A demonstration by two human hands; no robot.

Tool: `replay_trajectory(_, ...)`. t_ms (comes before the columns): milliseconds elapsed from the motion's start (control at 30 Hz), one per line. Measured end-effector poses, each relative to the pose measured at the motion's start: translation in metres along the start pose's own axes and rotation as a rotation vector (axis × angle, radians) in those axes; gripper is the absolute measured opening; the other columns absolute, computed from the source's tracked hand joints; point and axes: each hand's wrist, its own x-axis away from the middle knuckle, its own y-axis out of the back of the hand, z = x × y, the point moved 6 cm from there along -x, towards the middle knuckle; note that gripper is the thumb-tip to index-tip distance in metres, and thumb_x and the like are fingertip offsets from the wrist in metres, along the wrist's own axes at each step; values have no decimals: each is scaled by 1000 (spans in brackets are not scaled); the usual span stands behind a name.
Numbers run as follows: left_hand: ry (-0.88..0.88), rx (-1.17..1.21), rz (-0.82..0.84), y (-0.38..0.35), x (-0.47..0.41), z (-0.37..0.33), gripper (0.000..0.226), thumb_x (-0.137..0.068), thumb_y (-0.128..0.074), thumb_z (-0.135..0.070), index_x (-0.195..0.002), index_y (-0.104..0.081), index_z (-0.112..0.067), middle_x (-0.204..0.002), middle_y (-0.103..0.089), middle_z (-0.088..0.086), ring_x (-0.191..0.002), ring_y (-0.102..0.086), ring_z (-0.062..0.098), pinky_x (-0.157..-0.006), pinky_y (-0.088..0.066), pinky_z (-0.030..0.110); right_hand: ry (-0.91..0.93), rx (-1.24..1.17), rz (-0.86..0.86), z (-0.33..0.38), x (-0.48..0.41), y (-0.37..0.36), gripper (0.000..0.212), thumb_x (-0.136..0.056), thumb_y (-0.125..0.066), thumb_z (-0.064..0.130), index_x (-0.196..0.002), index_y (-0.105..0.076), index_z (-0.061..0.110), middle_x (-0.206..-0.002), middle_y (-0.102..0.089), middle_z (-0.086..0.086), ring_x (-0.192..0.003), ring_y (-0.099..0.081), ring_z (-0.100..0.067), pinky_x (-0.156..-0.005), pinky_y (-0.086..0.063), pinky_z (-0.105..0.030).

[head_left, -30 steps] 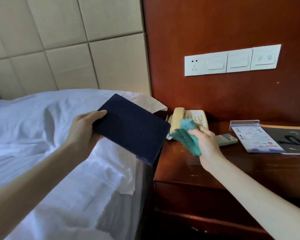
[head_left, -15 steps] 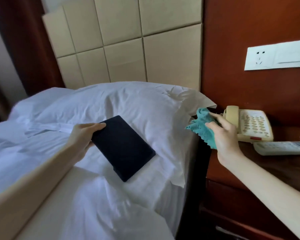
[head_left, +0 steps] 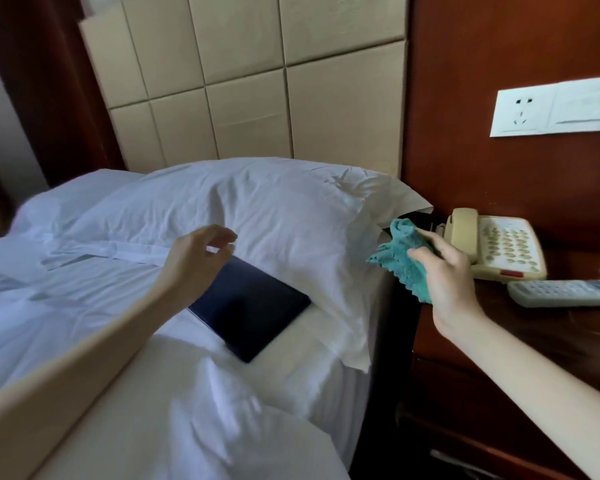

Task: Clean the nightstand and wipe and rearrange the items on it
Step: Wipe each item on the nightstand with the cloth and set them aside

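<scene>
Covering the left side: a white bed sheet [head_left: 66,306], wrinkled, with a padded beige headboard [head_left: 257,81] behind it.
Left hand [head_left: 194,261]: it is over the bed, with the fingers loosely bent and a little apart, and it holds nothing. It is above the left end of the folder, and the fingertips are lifted off it.
Folder [head_left: 253,306]: dark blue and flat, it lies on the sheet with its far edge against the lower edge of the pillow.
Pillow [head_left: 257,202]: white, at the head of the bed; its right corner reaches toward the nightstand.
Cloth [head_left: 402,258]: teal and bunched, in the air between the pillow and the telephone.
Right hand [head_left: 447,275]: the fingers and thumb are closed around the cloth, just beside the telephone.
Nightstand [head_left: 499,341]: dark reddish wood, directly right of the bed.
Telephone [head_left: 499,247]: beige, on the back of the nightstand, with the handset on its left side.
Remote control [head_left: 565,292]: light grey, lying flat in front of the telephone.
Wall: a white socket and switch panel [head_left: 551,109] on red-brown wood above the telephone.
</scene>
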Motion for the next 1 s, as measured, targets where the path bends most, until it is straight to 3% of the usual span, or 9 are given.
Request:
replay_trajectory(133,-84,81,85,-27,-4,-43,15,-92,-57,-12,-102,-67,-17,-95,-67,-9,-82,-57,-7,-67,-40,0,15,18,-36,7,2,25,37,-87,-58,3,-87,-71,38,-83,-74,13,-78,-69,0,-61,-49,-10)
replay_trajectory(267,-174,149,184,-63,-9,-96,18,-92,-55,-12,-106,-66,-15,-100,-69,-5,-93,-63,9,-80,-47,14,14,63,-70,17,4,62,35,-87,-58,8,-90,-70,41,-102,-71,6,-90,-68,-7,-67,-51,-18)
replay_trajectory(400,-217,242,255,-102,-6,-138,16,-91,-55,-13,-102,-66,-20,-98,-70,-6,-91,-64,6,-72,-44,5,11,81,-139,32,1,108,33,-89,-57,8,-95,-67,39,-107,-68,0,-87,-69,-12,-53,-51,-18)
replay_trajectory(500,-296,250,308,-134,2,-171,15,-91,-57,-13,-101,-66,-18,-95,-69,-8,-90,-63,2,-71,-43,3,10,118,-183,43,1,147,30,-91,-56,9,-108,-68,29,-102,-70,1,-78,-69,-3,-52,-49,-14)
replay_trajectory(633,-387,267,386,-179,15,-217,18,-90,-57,-12,-105,-66,-17,-98,-69,-9,-91,-62,4,-75,-42,2,10,158,-239,58,6,197,32,-92,-55,10,-96,-66,40,-101,-68,11,-86,-66,-2,-53,-49,-11)
replay_trajectory(833,-444,284,487,-250,33,-276,20,-90,-57,-19,-109,-64,-19,-101,-66,-8,-90,-61,4,-72,-39,2,-21,193,-377,74,19,276,28,-92,-56,12,-107,-66,34,-104,-69,5,-84,-68,-5,-48,-47,-13)
replay_trajectory(900,-459,270,534,-273,40,-291,22,-89,-59,-20,-111,-62,-16,-105,-65,-5,-90,-60,5,-75,-43,10,-37,227,-394,77,25,297,29,-93,-56,14,-117,-65,27,-110,-68,-2,-92,-66,-12,-48,-46,-14)
replay_trajectory(1000,-484,163,564,-302,45,-306,31,-88,-60,-23,-118,-58,-13,-120,-60,2,-111,-55,15,-86,-38,21,-57,256,-414,80,32,320,33,-95,-55,16,-127,-59,22,-117,-66,-5,-104,-63,-20,-49,-46,-14)
